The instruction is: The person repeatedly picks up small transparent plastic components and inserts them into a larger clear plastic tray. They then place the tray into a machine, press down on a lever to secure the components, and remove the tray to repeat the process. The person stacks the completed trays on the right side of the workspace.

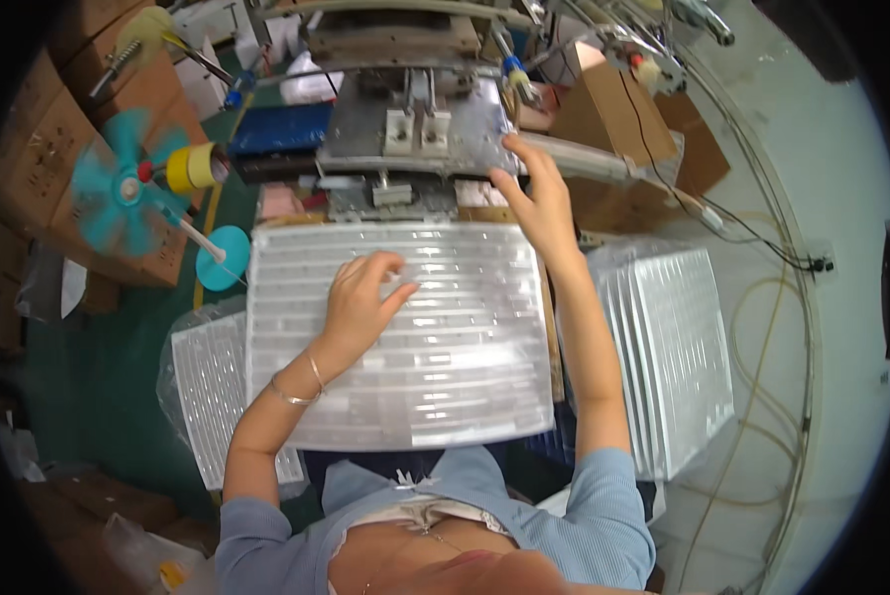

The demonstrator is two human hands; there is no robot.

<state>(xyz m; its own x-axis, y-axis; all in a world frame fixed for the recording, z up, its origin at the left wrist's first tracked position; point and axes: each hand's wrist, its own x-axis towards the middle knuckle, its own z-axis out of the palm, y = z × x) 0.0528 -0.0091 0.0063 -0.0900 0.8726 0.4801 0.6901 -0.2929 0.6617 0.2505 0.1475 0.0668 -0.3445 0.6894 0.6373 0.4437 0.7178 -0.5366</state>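
Note:
A large white plastic tray [484,397] with many parallel grooves lies in front of me. Small clear or shiny pieces seem to sit in its rows, too fine to make out. Over the tray's middle is my left hand [360,302], fingers bent and thumb apart, with nothing visible between them. My right hand [542,203] reaches past the tray's far right corner, beside the metal plate of a bench machine [365,134]. Its thumb and forefinger are spread, and I see nothing held there. Two pale metal blocks [417,132] stand on the machine plate.
A stack of similar white trays [668,357] leans at the right, and another tray [217,397] lies low at the left. A teal fan [127,188] stands at the left by cardboard boxes [38,149]. Cables and an open carton [613,109] are at the far right.

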